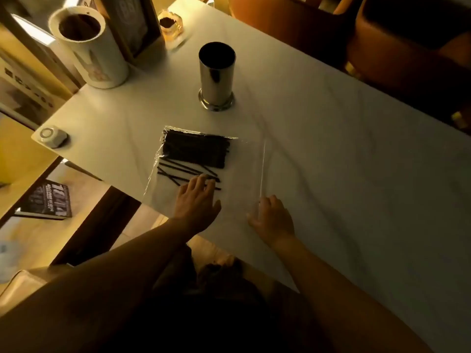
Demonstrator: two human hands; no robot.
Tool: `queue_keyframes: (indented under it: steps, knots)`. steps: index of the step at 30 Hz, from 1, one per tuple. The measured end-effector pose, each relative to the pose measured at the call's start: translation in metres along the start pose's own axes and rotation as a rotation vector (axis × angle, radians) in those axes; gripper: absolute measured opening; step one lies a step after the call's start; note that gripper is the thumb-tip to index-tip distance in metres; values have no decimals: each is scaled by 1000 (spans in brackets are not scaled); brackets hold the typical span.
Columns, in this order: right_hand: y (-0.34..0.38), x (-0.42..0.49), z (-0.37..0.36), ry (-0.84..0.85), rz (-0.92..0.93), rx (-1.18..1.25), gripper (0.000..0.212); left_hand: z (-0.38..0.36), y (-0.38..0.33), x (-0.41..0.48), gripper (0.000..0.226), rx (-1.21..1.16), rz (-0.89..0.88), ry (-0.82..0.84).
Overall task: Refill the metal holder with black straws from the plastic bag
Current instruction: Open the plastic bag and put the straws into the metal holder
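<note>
A shiny metal holder point(216, 77) stands upright on the white table point(331, 161), and its dark inside looks empty. In front of it lies a clear plastic bag point(244, 164) with a bundle of black straws point(195, 151) and a few loose ones below the bundle. My left hand point(197, 202) rests flat on the bag's near part, its spread fingertips touching the loose straws. My right hand point(272, 217) lies at the bag's right near edge with curled fingers; whether it pinches the plastic I cannot tell.
A tall white cylinder point(89, 47) and a framed stand point(132, 24) sit at the table's far left, with a small glass dish point(170, 26) beside them. A white call button point(52, 135) lies on the left corner. Brown chairs point(382, 34) stand beyond the table.
</note>
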State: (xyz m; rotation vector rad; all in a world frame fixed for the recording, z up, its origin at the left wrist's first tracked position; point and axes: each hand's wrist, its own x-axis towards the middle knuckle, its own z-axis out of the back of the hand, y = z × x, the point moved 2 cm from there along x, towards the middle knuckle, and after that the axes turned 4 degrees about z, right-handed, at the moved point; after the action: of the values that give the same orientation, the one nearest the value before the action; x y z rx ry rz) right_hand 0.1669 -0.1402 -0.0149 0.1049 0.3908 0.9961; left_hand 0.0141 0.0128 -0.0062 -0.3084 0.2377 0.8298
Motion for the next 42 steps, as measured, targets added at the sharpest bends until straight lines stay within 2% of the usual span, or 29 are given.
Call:
queue_keyframes:
  steps: [4, 11, 16, 22, 25, 30, 34, 40, 42]
  knots:
    - [-5, 0, -7, -18, -8, 59, 56, -20, -11, 7, 81, 40, 12, 48]
    - [-5, 4, -20, -119, 57, 16, 58, -48, -13, 24, 79, 55, -18, 53]
    - [-8, 3, -24, -186, 101, -29, 53, -62, -7, 26, 77, 43, -6, 23]
    - [-12, 0, -25, -155, 170, -86, 65, -73, -5, 31, 77, 43, -10, -46]
    - [-12, 1, -25, -168, 213, -84, 55, -76, -3, 32, 78, 41, -11, -65]
    - [-13, 3, -23, -242, 334, -93, 25, -76, -4, 32, 78, 40, -19, -81]
    - [-16, 3, -21, -228, 329, -109, 19, -76, -5, 32, 78, 48, -19, -82]
    - [-9, 5, -20, -172, 266, -145, 22, -76, -4, 32, 78, 39, -21, -80]
    - [-6, 7, -21, -190, 233, -167, 14, -75, -4, 32, 78, 33, -23, -68]
